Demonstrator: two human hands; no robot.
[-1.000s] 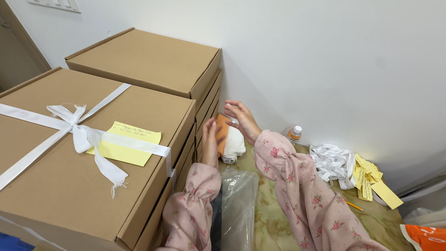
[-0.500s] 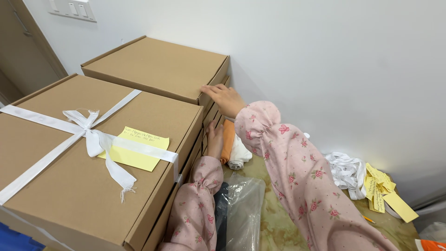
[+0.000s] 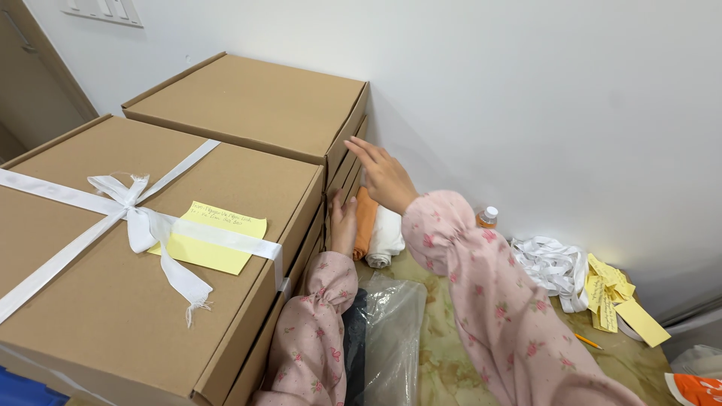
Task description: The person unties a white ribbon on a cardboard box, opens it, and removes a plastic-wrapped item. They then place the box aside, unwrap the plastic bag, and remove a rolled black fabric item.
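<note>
Right now I count two rolled cloths, one orange cloth [image 3: 366,220] and one white cloth [image 3: 386,237], lying at the table's [image 3: 451,361] back edge against the stacked boxes. My left hand [image 3: 344,219] lies open, touching the orange one; my right hand [image 3: 385,177] hovers open above both. Two cardboard boxes [image 3: 248,105] show tops; one white ribbon [image 3: 143,222], one yellow note [image 3: 210,239].
</note>
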